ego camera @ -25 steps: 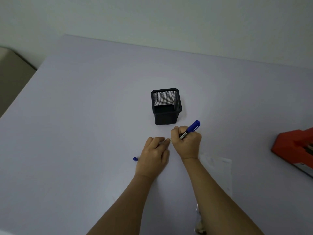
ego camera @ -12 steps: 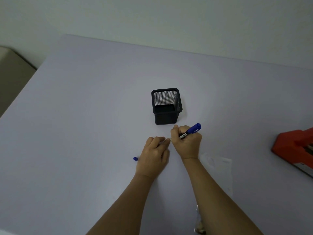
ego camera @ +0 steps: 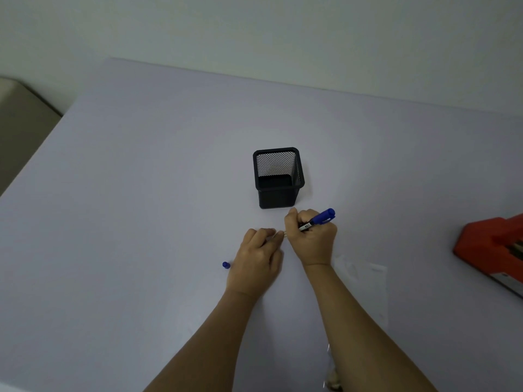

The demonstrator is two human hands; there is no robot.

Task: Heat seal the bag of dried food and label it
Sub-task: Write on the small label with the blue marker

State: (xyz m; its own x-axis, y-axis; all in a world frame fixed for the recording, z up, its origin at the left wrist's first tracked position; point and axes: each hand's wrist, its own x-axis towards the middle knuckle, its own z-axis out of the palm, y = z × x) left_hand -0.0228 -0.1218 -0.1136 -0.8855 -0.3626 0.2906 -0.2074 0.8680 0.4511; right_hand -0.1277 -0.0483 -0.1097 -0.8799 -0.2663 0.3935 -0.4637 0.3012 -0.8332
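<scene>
Head view: the right hand [ego camera: 311, 239] is closed round a blue marker [ego camera: 318, 220], tip down to write. The left hand [ego camera: 257, 261], fingers curled, pins something small, likely the label. The bag [ego camera: 365, 281] lies at 4 o'clock of the hands on the worktop [ego camera: 141, 222]; the cap [ego camera: 225, 265] is parked at 9 o'clock.

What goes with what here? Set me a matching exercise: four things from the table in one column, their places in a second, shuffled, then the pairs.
Things:
1. marker
2. marker cap
3. mesh pen holder
4. red heat sealer

Places:
A. at the table's right edge
B. gripped in the right hand
C. upright on the table beyond both hands
D. lying on the table beside the left hand

Pairs: 1-B, 2-D, 3-C, 4-A
</scene>
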